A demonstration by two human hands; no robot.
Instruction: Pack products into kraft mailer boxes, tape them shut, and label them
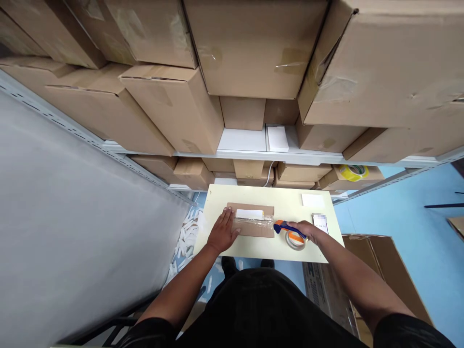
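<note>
A flat piece of brown cardboard (pixel 250 229) lies on the pale yellow table (pixel 217 194). Along its middle runs a strip of clear tape (pixel 253 223), just below a white paper slip (pixel 250 214). My left hand (pixel 223 229) rests flat with fingers stretched over the cardboard's left end. At the other end, my right hand (pixel 307 230) is closed round the handle of a blue and orange tape dispenser (pixel 290 229). The dispenser's roll hangs toward me, and its head is close to the cardboard's right edge; whether they touch I cannot tell.
White paper (pixel 312 200) and a small labelled stack (pixel 320 222) lie on the table's right side. Beyond stands a shelf (pixel 239 140) packed with cardboard boxes (pixel 257 48). A yellow tape roll (pixel 353 172) sits at right. An open carton (pixel 384 256) stands on the floor; white scraps (pixel 186 237) lie left.
</note>
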